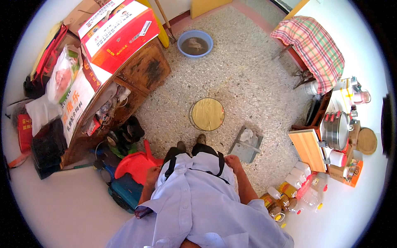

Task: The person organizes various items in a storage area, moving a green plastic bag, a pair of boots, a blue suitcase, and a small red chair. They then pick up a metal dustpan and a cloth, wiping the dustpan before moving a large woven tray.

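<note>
I stand upright with both arms hanging at my sides. My left hand point(154, 172) is next to the red plastic stool point(131, 166), close to a black strap at my hip. On the other side, my right hand point(232, 160) hangs beside a black strap point(221, 162), nearest to a grey dustpan point(247, 145) on the floor with white crumpled material in it. The fingers of both hands are mostly hidden from above, and nothing shows in either. Just ahead of my shoes stands a round stool point(208, 114) with a yellowish top.
A blue basin point(195, 44) of murky water holds something pale. Left, a worn wooden cabinet point(144, 70) bears a red box point(120, 35). At right are a checked cloth point(312, 47), a steel steamer pot point(336, 130), a wooden board point(308, 151) and several plastic bottles point(289, 190).
</note>
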`<state>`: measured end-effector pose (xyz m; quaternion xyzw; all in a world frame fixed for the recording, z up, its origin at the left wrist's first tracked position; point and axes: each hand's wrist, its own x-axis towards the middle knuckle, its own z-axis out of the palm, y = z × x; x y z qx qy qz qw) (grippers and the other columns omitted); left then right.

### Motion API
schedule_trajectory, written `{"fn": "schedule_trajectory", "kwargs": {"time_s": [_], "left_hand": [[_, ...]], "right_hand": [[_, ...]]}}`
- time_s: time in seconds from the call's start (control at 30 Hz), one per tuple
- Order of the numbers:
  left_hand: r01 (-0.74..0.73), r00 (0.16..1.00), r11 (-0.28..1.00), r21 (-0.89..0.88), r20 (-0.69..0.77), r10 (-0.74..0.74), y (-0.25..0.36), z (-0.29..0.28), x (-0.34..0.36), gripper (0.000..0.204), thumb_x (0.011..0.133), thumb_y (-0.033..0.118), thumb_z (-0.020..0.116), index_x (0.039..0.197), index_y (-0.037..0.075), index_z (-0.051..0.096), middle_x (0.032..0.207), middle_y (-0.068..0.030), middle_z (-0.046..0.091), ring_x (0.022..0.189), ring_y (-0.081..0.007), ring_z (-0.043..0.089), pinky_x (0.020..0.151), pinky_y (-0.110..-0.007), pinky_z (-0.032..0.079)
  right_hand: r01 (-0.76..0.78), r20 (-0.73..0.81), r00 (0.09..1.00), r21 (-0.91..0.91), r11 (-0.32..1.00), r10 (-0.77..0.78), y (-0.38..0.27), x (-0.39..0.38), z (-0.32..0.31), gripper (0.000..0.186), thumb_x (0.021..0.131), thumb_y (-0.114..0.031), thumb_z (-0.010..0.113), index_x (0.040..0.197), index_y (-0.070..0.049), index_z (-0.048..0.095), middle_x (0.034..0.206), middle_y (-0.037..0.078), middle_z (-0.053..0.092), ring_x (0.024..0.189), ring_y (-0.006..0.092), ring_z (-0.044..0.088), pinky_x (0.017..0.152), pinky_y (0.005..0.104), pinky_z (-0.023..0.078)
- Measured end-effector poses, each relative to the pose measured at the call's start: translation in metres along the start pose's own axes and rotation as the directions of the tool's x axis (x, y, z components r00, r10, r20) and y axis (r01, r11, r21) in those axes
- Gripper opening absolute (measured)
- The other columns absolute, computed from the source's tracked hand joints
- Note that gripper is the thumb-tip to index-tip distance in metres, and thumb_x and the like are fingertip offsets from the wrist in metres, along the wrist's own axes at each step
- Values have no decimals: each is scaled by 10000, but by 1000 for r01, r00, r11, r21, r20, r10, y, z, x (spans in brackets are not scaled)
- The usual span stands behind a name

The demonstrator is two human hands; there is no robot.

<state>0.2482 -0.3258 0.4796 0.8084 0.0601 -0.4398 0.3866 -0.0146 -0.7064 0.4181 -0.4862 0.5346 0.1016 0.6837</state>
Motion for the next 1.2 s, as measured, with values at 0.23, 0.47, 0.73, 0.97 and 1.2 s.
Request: {"fn": "schedule_trajectory", "kwargs": {"time_s": [0.23,0.47,0.73,0.97,1.2], "left_hand": [[-101,994,995,-13,-42,101,-63,-5,75,221,868,201,581,837,7,682,715,-33,629,658,-122,551,580,-295,449],[-71,997,995,66,48,67,-19,-20,142,235,860,220,568,775,17,650,717,-80,643,647,-158,599,582,-310,487],[74,980,995,65,181,-85,186,-44,171,230,861,232,550,799,24,628,744,-108,651,637,-190,627,590,-321,522],[83,952,996,20,293,-85,228,-80,218,277,901,326,541,898,52,588,815,-137,656,726,-243,660,628,-397,543],[-531,835,693,487,437,334,116,-106,286,326,876,376,537,937,87,674,850,-152,685,746,-313,658,707,-457,528]], "right_hand": [[-11,-53,998,214,977,23,-75,19,-10,220,900,-233,552,912,-20,606,777,92,657,614,168,633,554,301,543],[-85,-64,992,308,948,110,-48,27,-6,194,872,-239,540,937,-67,601,807,75,629,616,155,597,521,284,508],[-188,-44,973,432,882,228,-53,24,27,195,856,-258,464,854,-79,542,785,92,589,569,145,499,445,240,388],[-41,-242,965,243,969,102,-130,44,60,213,878,-244,559,854,-40,620,639,20,589,514,137,529,490,252,457],[57,-99,995,537,841,-4,-149,99,43,280,883,-298,617,910,-22,650,765,61,672,586,155,617,473,261,482]]}}
